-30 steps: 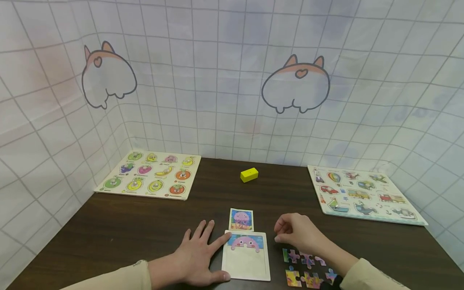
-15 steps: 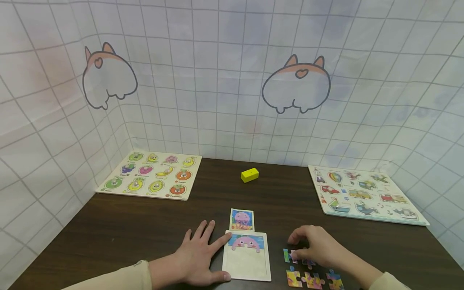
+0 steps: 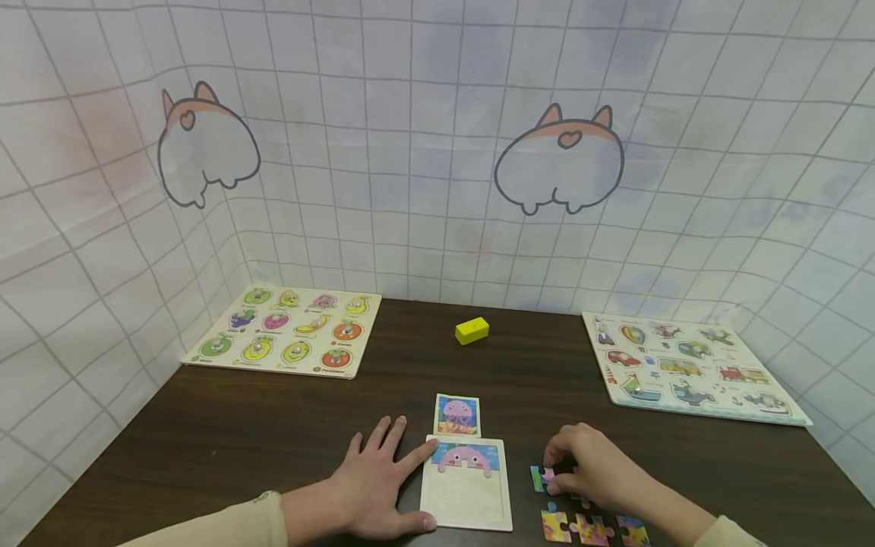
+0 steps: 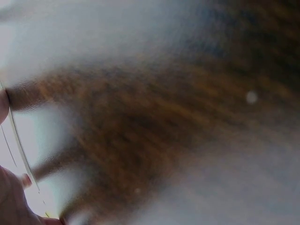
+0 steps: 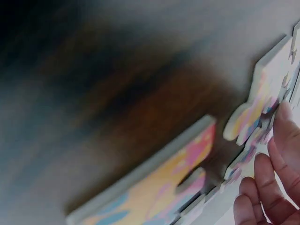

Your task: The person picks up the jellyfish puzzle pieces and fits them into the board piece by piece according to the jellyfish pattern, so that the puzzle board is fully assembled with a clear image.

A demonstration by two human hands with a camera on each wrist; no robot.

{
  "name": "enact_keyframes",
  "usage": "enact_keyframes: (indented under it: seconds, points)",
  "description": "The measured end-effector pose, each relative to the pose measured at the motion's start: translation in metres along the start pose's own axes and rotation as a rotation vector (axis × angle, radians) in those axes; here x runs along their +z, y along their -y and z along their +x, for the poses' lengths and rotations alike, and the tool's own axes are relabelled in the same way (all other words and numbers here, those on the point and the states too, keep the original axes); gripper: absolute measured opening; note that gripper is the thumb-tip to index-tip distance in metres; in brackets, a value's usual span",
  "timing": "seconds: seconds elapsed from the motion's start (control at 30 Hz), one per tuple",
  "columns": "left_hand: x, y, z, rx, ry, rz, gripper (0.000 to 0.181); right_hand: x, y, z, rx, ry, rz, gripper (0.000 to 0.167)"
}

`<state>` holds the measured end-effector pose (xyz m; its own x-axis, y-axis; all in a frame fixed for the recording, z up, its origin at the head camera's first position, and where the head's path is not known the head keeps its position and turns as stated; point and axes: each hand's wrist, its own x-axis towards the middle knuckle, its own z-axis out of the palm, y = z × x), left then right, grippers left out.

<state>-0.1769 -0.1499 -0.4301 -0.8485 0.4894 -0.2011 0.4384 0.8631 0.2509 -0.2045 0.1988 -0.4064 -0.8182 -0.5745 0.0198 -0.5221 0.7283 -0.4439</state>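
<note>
My left hand (image 3: 372, 486) lies flat with its fingers spread, the index fingertip on the top left corner of a white puzzle tray (image 3: 425, 501) and the thumb at its lower left edge. A strip of joined pieces showing a pink face (image 3: 468, 458) fills the top of the tray. To the right, my right hand (image 3: 595, 467) pinches a green and pink jigsaw piece (image 3: 538, 479) between thumb and fingers. Below it lie yellow and pink jigsaw pieces (image 3: 592, 529); other pieces are partly hidden under the hand. In the right wrist view, an orange and pink piece (image 5: 154, 187) lies near the fingers.
A jellyfish picture card (image 3: 456, 415) lies against the tray's far edge. Behind it is a yellow block (image 3: 472, 330). A fruit peg board (image 3: 280, 330) lies back left and a vehicle board (image 3: 693, 368) back right. Patterned cloth walls (image 3: 424, 152) surround the dark table (image 3: 273, 410).
My right hand came down and right to the loose pieces, and its fingers closed on the green and pink piece, which has shifted slightly. The left hand stays in place.
</note>
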Motion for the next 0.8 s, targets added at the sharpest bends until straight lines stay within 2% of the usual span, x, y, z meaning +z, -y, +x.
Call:
enact_keyframes:
  seconds: [0.13,0.37,0.6,0.8]
  points:
    - [0.000,0.000,0.001,0.004,-0.005,-0.003,0.093,0.000,0.004,0.000,-0.002,-0.013,0.011,0.024]
    - [0.001,0.000,0.001,0.000,0.002,-0.010,0.093,0.002,0.008,0.000,0.096,0.035,0.270,0.022]
    - [0.001,0.000,0.000,0.005,0.003,-0.013,0.092,-0.002,0.013,0.006,0.153,0.018,0.386,0.011]
    - [-0.002,-0.002,-0.001,-0.010,0.011,-0.002,0.092,0.000,0.026,0.015,0.236,0.018,0.540,0.019]
